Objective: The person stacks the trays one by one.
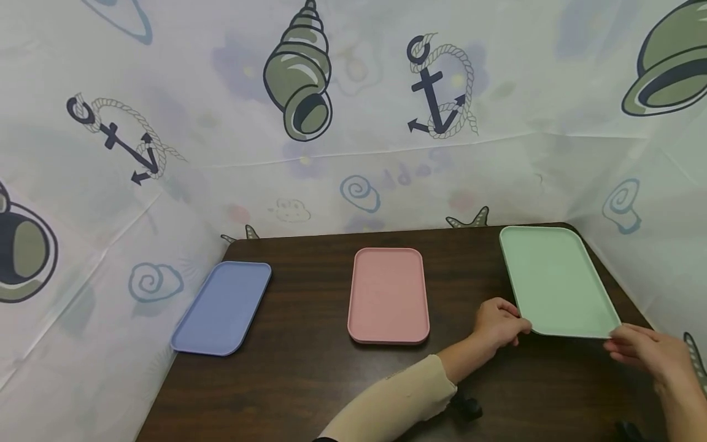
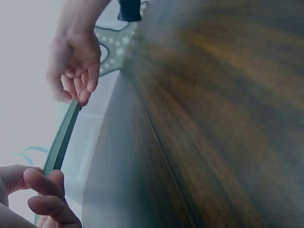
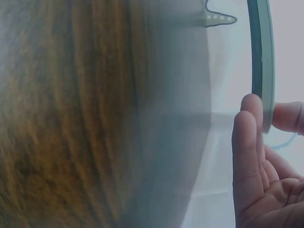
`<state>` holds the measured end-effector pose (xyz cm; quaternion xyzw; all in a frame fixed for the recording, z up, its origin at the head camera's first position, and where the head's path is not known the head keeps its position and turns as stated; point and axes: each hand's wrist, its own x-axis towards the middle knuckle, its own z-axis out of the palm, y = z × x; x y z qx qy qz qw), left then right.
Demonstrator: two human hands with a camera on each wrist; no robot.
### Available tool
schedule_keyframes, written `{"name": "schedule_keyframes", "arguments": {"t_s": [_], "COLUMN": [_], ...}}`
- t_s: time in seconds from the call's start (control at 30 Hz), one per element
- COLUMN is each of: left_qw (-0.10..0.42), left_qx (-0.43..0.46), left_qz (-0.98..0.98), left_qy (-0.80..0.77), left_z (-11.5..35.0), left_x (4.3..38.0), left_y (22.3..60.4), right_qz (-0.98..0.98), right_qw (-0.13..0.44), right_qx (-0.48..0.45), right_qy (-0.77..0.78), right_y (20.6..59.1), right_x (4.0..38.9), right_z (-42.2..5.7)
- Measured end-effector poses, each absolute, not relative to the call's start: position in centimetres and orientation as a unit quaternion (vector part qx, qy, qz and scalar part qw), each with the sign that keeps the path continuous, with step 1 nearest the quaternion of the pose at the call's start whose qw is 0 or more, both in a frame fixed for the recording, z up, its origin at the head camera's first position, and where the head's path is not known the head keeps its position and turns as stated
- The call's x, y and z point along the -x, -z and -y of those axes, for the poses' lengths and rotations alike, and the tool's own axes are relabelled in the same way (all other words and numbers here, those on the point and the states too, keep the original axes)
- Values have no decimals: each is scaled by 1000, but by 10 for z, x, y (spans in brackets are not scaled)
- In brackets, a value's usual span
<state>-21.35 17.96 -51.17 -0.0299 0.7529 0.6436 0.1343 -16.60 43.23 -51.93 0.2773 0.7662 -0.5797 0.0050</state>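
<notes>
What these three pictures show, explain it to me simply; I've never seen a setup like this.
There is no machine here, just a person's two bare hands. The widest picture comes from a camera worn on the head, looking forward and down. The other two come from cameras worn on the left and right wrists, each seeing its own hand up close. On a dark wooden table lie a blue tray and, in the middle, a pink tray. The left hand and right hand pinch the near corners of a green tray, which the wrist pictures show edge-on. Behind hangs pale cloth printed with shells and anchors.
</notes>
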Motion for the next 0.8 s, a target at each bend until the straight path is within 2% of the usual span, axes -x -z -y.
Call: {"name": "schedule_keyframes", "arguments": {"t_s": [0.5, 0.8], "left_qw": [118, 110], "left_qx": [-15, -52], "left_qz": [-648, -659], "left_qy": [-752, -742], "left_z": [-110, -52], "left_x": [199, 207], "left_y": [503, 490], "right_qz": [-801, -786], "right_qw": [19, 42], "right_qx": [-131, -70], "right_qy": [584, 613], "right_y": [487, 473], "right_x": [162, 170], "right_z": [-390, -349]}}
